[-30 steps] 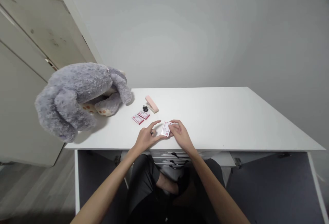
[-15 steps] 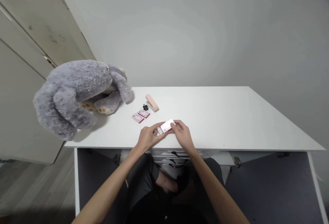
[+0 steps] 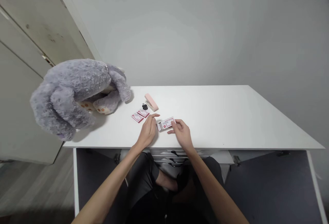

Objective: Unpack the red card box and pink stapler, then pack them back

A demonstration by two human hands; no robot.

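My right hand (image 3: pixel 182 133) grips the right end of a small white-and-red staple box (image 3: pixel 167 124), thumb on its printed top. At the box's left end a grey-white inner part shows, as if its tray is slid partly out. Close beside that end is my left hand (image 3: pixel 148 131), its index finger stretched out to the right and its other fingers partly hidden. Beyond it lie two similar red-and-white boxes, one (image 3: pixel 137 117) nearer the left and one (image 3: pixel 143 113) beside it. A small black object (image 3: pixel 145 107) and a pink stapler (image 3: pixel 151 102) sit just behind them.
A large grey plush toy (image 3: pixel 77 90) leans over the left end of the white tabletop (image 3: pixel 218 117). Behind the table rises a grey wall (image 3: pixel 180 32). Below the front edge are drawers with black handles (image 3: pixel 177 153) and opened dark cabinet doors (image 3: pixel 275 186).
My left hand has let go of the box and moved slightly left, its index finger extending. The box now lies lower and flatter, still in my right hand.
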